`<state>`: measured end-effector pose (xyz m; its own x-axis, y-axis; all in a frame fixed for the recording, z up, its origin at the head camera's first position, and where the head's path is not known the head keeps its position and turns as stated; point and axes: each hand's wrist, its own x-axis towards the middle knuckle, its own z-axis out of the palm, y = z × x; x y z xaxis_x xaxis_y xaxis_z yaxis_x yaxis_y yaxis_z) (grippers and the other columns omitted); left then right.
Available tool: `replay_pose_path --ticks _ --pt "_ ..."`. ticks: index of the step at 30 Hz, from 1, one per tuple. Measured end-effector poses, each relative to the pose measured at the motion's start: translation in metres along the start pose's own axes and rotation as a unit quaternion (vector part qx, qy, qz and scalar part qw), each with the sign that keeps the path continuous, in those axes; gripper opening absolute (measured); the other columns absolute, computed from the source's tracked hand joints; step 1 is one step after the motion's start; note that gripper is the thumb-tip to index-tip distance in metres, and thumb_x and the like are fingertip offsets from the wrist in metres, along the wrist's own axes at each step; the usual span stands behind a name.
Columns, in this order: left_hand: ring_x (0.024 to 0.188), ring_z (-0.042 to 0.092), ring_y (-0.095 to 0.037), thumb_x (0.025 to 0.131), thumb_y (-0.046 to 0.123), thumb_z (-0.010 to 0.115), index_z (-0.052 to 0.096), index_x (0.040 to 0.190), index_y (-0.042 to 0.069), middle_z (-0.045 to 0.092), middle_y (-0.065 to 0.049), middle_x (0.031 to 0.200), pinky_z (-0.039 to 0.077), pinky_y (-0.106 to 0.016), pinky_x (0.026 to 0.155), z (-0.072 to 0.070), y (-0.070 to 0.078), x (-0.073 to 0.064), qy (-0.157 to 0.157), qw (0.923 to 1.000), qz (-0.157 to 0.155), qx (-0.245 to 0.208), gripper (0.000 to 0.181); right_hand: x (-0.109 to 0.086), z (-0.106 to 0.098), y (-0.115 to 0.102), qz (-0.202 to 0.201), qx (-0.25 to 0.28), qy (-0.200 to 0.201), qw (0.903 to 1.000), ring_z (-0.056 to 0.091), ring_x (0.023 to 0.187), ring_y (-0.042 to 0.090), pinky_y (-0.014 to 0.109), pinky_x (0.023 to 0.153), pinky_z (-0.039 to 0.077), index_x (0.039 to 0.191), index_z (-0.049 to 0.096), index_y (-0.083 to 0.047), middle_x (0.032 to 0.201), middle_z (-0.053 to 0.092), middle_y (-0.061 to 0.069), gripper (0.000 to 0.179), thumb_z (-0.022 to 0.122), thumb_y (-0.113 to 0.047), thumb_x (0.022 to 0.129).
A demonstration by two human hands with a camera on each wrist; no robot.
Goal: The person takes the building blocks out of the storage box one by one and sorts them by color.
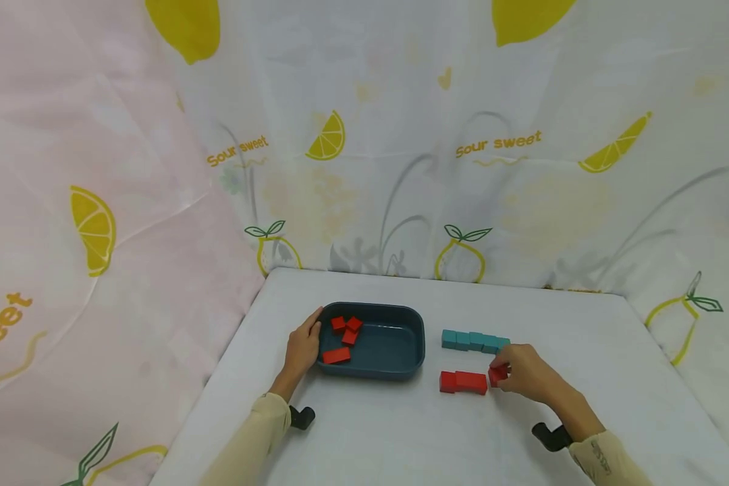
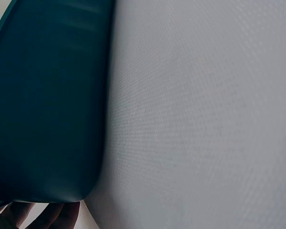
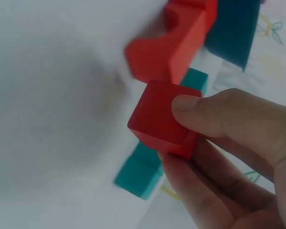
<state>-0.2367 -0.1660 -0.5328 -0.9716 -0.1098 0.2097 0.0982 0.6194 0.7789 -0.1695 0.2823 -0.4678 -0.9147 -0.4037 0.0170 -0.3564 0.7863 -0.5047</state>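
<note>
Between thumb and fingers my right hand pinches a red cube. The cube is at the right end of a red row on the white table. In that row, a red block with an arched cutout lies beside another red cube. Behind them runs a row of teal blocks, its right end partly behind my right hand. My left hand holds the left end of a dark blue-green tray, its fingers against the outer wall. Several red blocks lie in the tray's left part.
The white table reaches back to a hanging cloth printed with lemons. Another pinkish cloth hangs along the left side. Black wrist mounts stick out from both forearms.
</note>
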Motion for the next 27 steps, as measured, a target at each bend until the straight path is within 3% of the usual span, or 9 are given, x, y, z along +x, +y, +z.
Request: replay_pose_path --ticks 11,27 --pt "0.131 0.047 -0.032 0.103 0.015 0.047 0.05 0.144 0.014 0.051 -0.012 0.142 0.036 -0.05 0.109 0.002 -0.002 0.0 0.002 1.0 -0.002 0.002 0.041 -0.003 0.023 0.011 0.026 0.021 -0.005 0.9994 0.054 0.079 0.015 0.021 0.063 0.053 0.093 0.077 -0.003 0.085 0.065 -0.002 0.024 0.085 -0.004 0.07" --pt "0.132 0.047 -0.03 0.104 0.015 0.045 0.05 0.144 0.012 0.051 -0.012 0.142 0.036 -0.049 0.109 0.001 -0.001 -0.001 0.005 1.0 0.001 -0.001 0.04 0.002 0.024 0.006 0.047 0.024 -0.009 0.9985 0.06 0.08 0.015 0.032 0.07 0.058 0.094 0.076 -0.003 0.087 0.068 0.0 0.026 0.085 -0.003 0.07"
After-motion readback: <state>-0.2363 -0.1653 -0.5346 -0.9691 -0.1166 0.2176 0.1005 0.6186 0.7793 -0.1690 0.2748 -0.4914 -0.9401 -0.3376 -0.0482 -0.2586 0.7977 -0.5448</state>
